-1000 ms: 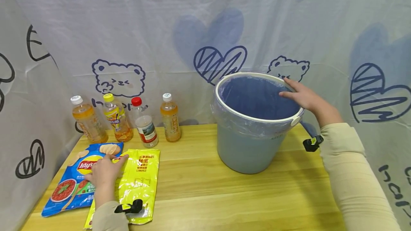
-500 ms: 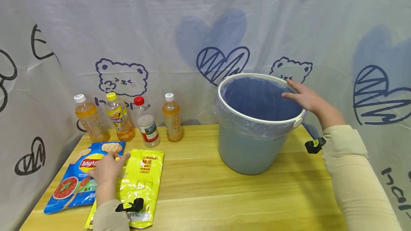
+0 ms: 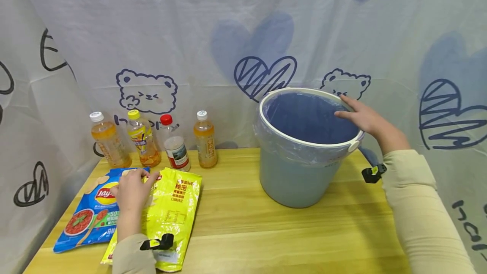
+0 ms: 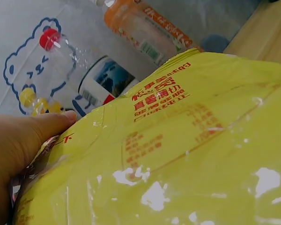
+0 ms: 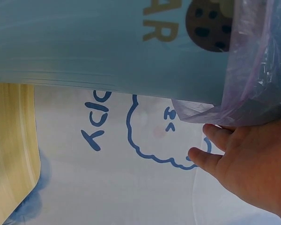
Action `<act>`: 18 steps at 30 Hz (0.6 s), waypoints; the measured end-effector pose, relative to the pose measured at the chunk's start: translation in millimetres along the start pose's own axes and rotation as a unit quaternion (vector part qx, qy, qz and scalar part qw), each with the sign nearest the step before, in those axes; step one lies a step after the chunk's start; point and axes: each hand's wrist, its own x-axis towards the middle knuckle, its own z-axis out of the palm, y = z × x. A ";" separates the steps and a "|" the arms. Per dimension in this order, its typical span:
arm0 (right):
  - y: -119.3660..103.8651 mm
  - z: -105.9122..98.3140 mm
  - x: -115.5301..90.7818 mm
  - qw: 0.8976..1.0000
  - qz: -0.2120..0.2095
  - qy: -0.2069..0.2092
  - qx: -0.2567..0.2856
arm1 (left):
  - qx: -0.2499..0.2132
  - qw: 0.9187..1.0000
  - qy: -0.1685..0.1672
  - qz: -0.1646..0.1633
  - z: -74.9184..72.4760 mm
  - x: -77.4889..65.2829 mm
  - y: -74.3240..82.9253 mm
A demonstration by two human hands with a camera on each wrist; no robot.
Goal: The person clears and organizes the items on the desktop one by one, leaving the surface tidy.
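The yellow bag (image 3: 173,212), at the near left of the bench (image 3: 236,236), looks light, limp and slippery, best held by its far edge, where the left hand's (image 3: 132,193) partly hidden fingers seem to pinch it; the right hand's (image 3: 369,121) lie extended at the bin's (image 3: 294,183) rim.

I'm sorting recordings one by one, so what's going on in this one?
A person's left hand holds the edge of a yellow bag, beside a blue Lay's bag on the table. The right hand rests at the top of a plastic-lined bin. Four bottles stand behind the bags.
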 end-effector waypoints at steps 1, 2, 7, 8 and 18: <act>0.3 0.2 -0.1 1.000 0.000 -0.001 0.001 | -0.002 1.000 0.004 0.004 -1.3 -0.4 2.7; 0.7 0.3 0.2 1.000 0.001 -0.001 0.001 | -0.004 1.000 0.008 0.009 -2.6 -0.7 5.4; 1.0 0.0 0.1 1.000 -0.001 0.000 0.002 | -0.014 0.999 0.032 0.032 -10.3 -3.4 19.6; 1.0 -0.1 0.2 1.000 -0.001 0.000 0.002 | -0.014 0.999 0.036 0.037 -11.9 -4.1 22.5; 2.0 0.0 1.5 1.000 -0.001 -0.003 0.001 | -0.036 0.995 0.050 0.081 -25.0 -15.2 53.3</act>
